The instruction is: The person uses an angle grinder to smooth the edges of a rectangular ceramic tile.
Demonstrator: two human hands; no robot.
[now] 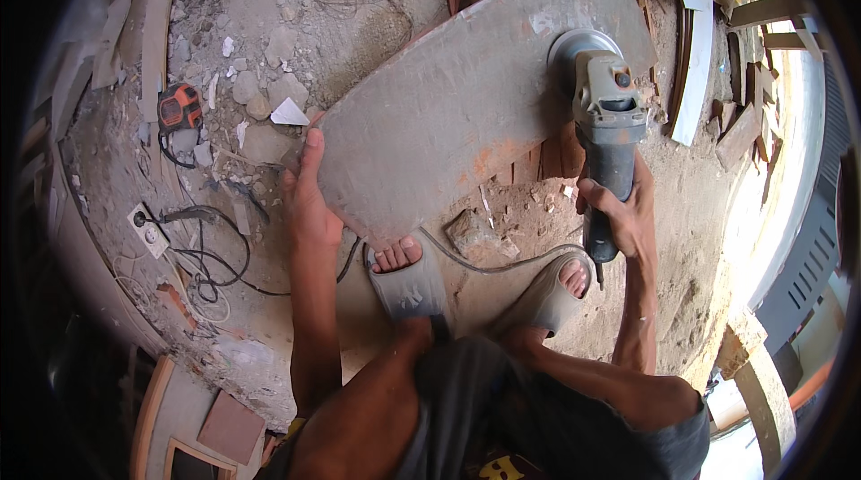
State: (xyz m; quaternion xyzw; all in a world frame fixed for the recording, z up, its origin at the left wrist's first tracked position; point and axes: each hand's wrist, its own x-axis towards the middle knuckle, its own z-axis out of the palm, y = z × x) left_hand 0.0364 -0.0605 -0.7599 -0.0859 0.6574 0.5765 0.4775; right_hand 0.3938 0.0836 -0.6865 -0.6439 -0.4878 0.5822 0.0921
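Stone slab (466, 112), grey, curved along its edges and smeared with orange dust, lies flat on a rubble-strewn floor between a person's two hands, its near corner just ahead of the left foot. The left hand (308, 198) presses on the slab's left edge, thumb stretched up along the rim and fingers folded against it, bracing rather than lifting. The right hand (619, 216) is wrapped tight around the dark handle of a grey angle grinder (603, 121), whose round disc guard rests on the slab's far right part, ahead of that hand. The grinder's cable (502, 263) trails back from the handle and curves across the ground toward the left foot. Both feet wear grey slide sandals (408, 287), planted just behind the slab between the forearms. Brick pieces (547, 162) show under the slab's right edge, just left of the right hand. Well to the left of the left hand, an orange-and-black tape measure (179, 106) lies among stone chips, and nearer the person a white power socket (148, 229) sits amid tangled black cords.
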